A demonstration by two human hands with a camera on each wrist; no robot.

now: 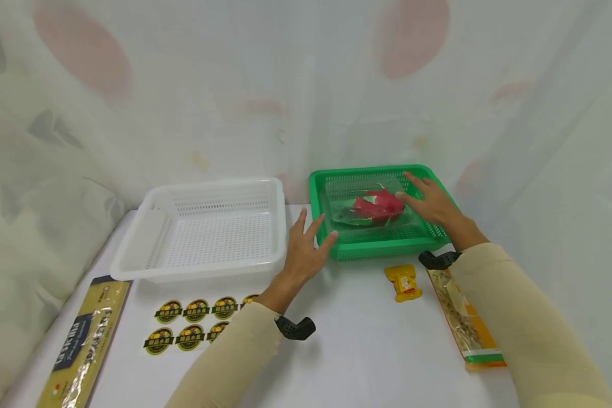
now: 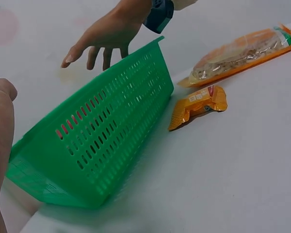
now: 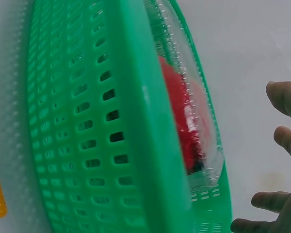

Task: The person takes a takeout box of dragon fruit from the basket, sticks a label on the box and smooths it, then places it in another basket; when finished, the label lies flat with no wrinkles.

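White fabric [image 1: 306, 113] is hung behind; at one o'clock, pink dragon fruit [image 1: 379, 205], clear-boxed, seems already placed in a rectangular green plastic basket [image 1: 382, 248]; nothing is grasped by left hand [image 1: 302, 255] or right hand [image 1: 433, 202]; a yellow packet [image 1: 404, 282] is left outside.

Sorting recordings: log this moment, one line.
left hand: fingers spread, near green basket | right hand: fingers spread, above basket | inside: dragon fruit in clear box
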